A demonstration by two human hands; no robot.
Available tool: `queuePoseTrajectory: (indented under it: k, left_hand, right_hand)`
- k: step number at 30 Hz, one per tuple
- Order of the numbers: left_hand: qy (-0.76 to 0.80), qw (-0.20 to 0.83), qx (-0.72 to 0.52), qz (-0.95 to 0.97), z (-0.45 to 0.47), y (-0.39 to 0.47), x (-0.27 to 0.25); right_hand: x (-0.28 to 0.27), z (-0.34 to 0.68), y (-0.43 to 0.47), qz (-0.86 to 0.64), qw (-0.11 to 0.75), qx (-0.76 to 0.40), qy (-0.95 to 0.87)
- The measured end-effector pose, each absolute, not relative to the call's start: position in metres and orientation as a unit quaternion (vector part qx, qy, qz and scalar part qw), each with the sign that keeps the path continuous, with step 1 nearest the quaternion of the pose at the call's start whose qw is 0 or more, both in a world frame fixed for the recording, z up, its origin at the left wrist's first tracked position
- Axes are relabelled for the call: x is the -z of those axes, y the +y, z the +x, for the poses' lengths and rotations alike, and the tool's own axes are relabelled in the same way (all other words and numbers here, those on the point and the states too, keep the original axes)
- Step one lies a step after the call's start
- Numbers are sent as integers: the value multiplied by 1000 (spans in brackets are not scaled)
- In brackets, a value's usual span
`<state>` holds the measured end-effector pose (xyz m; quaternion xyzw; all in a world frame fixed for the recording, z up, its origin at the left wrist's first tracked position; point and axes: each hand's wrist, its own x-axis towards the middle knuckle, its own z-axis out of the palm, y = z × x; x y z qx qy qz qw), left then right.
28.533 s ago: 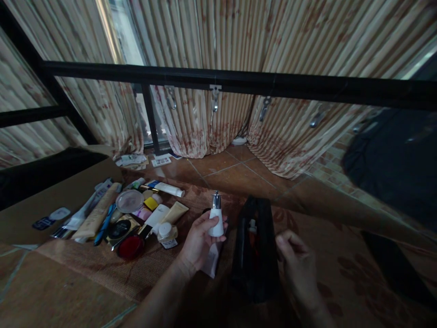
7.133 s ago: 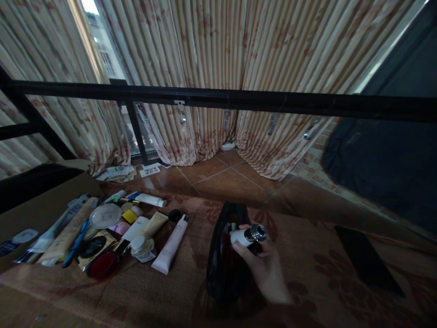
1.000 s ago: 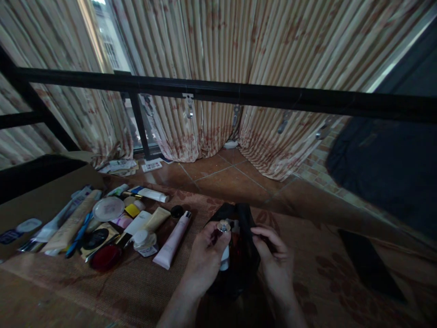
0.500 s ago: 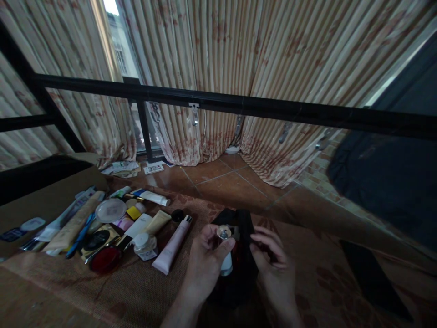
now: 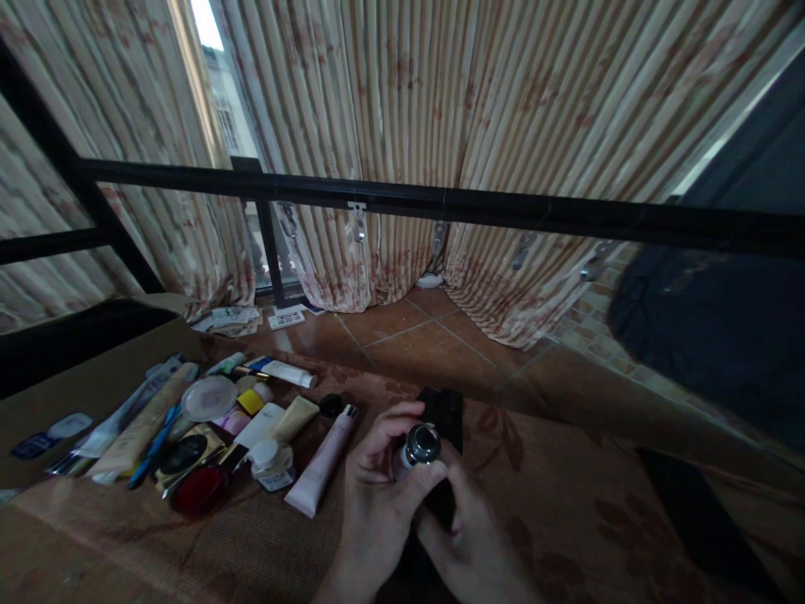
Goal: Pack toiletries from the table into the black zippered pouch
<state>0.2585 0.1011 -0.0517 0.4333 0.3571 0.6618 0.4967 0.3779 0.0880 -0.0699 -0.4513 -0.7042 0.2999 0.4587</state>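
My left hand (image 5: 383, 478) is closed around a small bottle with a shiny black, silver-rimmed cap (image 5: 423, 443), its top tilted toward me. The fingers cover most of its pale body. My right hand (image 5: 465, 524) is closed against the lower right side of the bottle, its fingertips partly hidden by my left thumb. Behind and beneath both hands lies a black pouch (image 5: 444, 411), largely covered. A pink tube (image 5: 322, 461) lies just left of my left hand, beside a white-capped clear jar (image 5: 272, 464) and a small black round lid (image 5: 330, 406).
Several cosmetics crowd the cloth at left, among them a beige tube (image 5: 146, 424), a round clear container (image 5: 209, 398) and a red round case (image 5: 199, 491). A cardboard box (image 5: 119, 377) stands behind them. At right lies a black flat item (image 5: 698, 512). A dark rail (image 5: 402, 197) crosses ahead.
The bottle has tipped, so its black cap now faces me. My right hand has moved left from the pouch to the bottle, and more of the pouch is covered.
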Motion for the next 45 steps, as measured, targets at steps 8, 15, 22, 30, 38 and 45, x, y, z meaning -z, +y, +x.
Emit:
queuePoseTrajectory:
  k: [8,15,22,30,38,45]
  left_hand:
    - [359,533,-584,496,261,102,56]
    - [415,594,-490,485,270,99,57]
    - [432,540,-502,519,269,100,62]
    - [450,503,-536,507,269,103,64]
    - [493,507,-488,511,268,100,68]
    - [523,558,-447,464,269,102,72]
  right_hand:
    - [102,382,93,-439,484,-335,-679]
    - [112,397,100,-463,531,-358,-612]
    - [101,396,101,-473,506,-338,-636]
    - [97,394,99,-498,574,-200,-618]
    - [105,407,104,-583,564,-119,-573]
    - [116,423,110,-617,544,-231,-519]
